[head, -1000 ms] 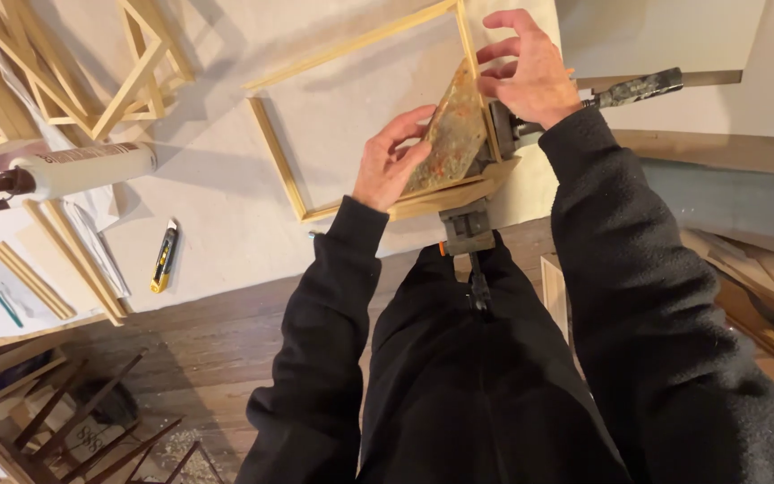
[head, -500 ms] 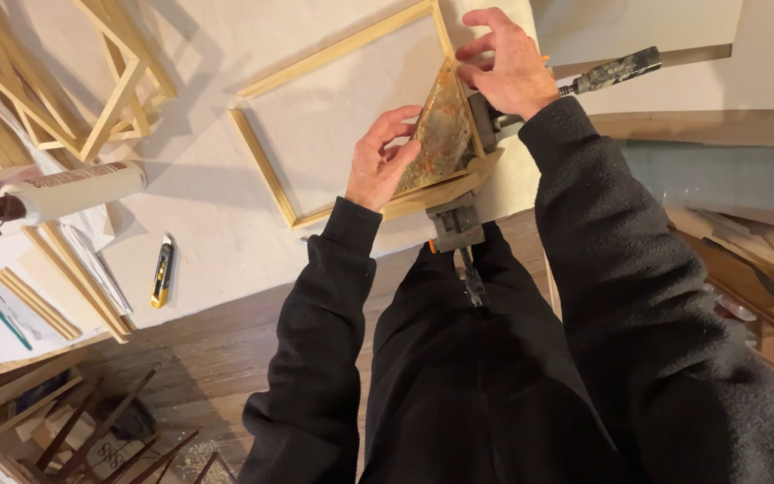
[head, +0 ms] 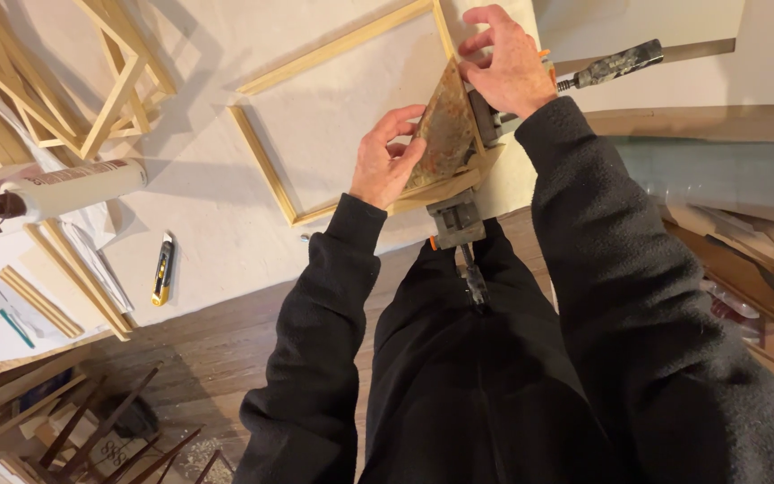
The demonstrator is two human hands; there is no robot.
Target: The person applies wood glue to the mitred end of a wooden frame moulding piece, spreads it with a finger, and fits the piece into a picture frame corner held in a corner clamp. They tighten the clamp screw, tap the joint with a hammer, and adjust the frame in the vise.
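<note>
Head view showed the bench (head: 226,224) carrying a wooden frame (head: 266,170), its near-edge corner in a corner clamp (head: 459,220). Left hand (head: 387,166) pinched the triangular plate (head: 445,134); right hand (head: 508,67) gripped the clamp's top. A slipping plate could skew the joint.

Both arms, in dark sleeves, reached forward over the bench (head: 253,233), elbows bent and drawn close to the body. The left hand (head: 385,163) lay near the bench's front edge, its fingers (head: 403,119) curled and the thumb pressed forward. The right hand (head: 505,63) sat farther in from that edge, knuckles up, its fingers bent down in a closed grip.
</note>
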